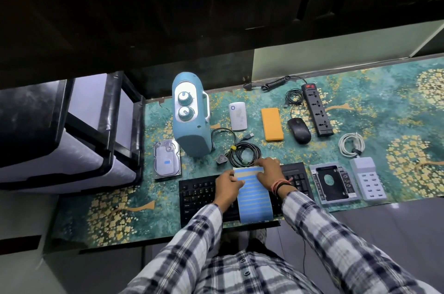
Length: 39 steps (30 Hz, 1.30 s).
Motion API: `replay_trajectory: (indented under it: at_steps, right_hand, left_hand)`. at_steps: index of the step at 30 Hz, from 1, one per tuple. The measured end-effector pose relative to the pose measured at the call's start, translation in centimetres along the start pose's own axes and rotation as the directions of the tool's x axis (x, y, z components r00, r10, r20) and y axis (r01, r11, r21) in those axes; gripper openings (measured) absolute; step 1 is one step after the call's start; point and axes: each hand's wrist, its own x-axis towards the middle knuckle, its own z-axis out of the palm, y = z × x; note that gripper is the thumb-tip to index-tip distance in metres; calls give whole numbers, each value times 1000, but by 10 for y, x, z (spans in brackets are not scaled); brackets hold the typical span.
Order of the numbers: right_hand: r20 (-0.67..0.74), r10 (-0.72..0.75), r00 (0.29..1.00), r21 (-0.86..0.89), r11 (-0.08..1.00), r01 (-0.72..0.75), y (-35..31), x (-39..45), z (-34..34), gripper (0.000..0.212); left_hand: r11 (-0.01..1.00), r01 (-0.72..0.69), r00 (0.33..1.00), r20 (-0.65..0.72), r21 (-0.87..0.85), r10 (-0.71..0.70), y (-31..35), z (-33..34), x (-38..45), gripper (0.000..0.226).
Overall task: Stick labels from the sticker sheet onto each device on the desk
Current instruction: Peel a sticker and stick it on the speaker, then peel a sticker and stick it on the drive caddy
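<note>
I read this as the peeling step: a fresh label is being lifted off the sticker sheet (pixel 254 194) before it goes onto a device. The sheet lies on the black keyboard (pixel 204 194) near the middle of the desk's front edge, its lower end curling over that edge. My left hand (pixel 227 185) pinches the sheet's left edge near its top, holding it down. My right hand (pixel 269 170) is at the sheet's top right corner with fingers curled, seemingly picking at a label; whether a label is already between the fingertips I cannot tell.

Only 1 label shows so far, a blue one on the hard drive (pixel 167 162) toward the desk's left edge. The blue heater (pixel 192 114), white router (pixel 237 115), orange power bank (pixel 272 124), mouse (pixel 299 130), power strip (pixel 317 109), drive caddy (pixel 332 184) and USB charger hub (pixel 367 179) look unlabelled.

Next, I judge, the label must come free cleanly without folding on itself, then be carried to the nearest bare device and pressed flat.
</note>
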Motion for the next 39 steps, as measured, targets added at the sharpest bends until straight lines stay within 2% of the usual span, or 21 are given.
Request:
replay_trajectory:
  at_steps: [3,5,8,10,11,13,15,16,17,19,21,24,31,35,39]
  right_hand:
    - [-54,0,999,186,982,11,0,-4,-1,32]
    - [-56,12,998,359,933,8,-2,-9,-7,26]
    - [3,43,999,644,764,-35,-3,-17,-18,23]
    - [68,46,997,743,664,-81,-3,-19,-22,22]
    - [90,43,995,756,647,-96,-2,-20,-24,22]
    - [51,54,997,691,719,-75,-2,-16,-22,24]
    - [-101,42,994,451,893,8,-3,-12,-18,34]
    - [-185,-11,983,306,950,68,-4,-10,-16,39]
    - [-246,-95,965,194,970,145,-7,-11,-15,39]
    - [-274,-267,924,93,949,302,-18,-12,-15,29]
    - [-243,-372,896,79,913,401,-30,-14,-18,20]
    - [-221,-424,878,135,878,459,-40,-13,-21,19]
    - [-234,-402,885,244,857,454,-41,-13,-19,12]
    - [-215,-355,910,297,864,408,-42,-16,-20,15]
    - [-214,-335,918,296,873,388,-43,-16,-19,18]
  left_hand:
    - [993,36,999,-37,-117,-40,3,0,3,31]
    - [989,31,997,-69,-143,-41,2,-1,5,23]
    - [970,48,994,-83,-240,-70,1,-7,8,35]
    - [942,59,997,-37,-330,-75,0,-11,11,34]
    - [931,52,998,-17,-360,-63,0,-12,11,30]
    - [919,37,999,-11,-392,-45,1,-15,12,21]
    - [911,20,999,-20,-412,-31,4,-17,12,20]
    - [910,9,999,-24,-416,-21,6,-18,11,20]
    - [903,1,1000,-24,-429,-12,8,-19,11,20]
    - [889,-10,1000,-26,-458,-2,14,-21,7,19]
    - [884,-20,1000,-20,-467,12,17,-22,5,16]
    - [883,-46,999,-9,-467,47,18,-25,3,19]
    - [905,-114,988,46,-410,145,17,-32,0,20]
    - [924,-131,980,96,-360,176,14,-36,0,32]
    - [938,-167,970,121,-303,211,8,-37,7,34]
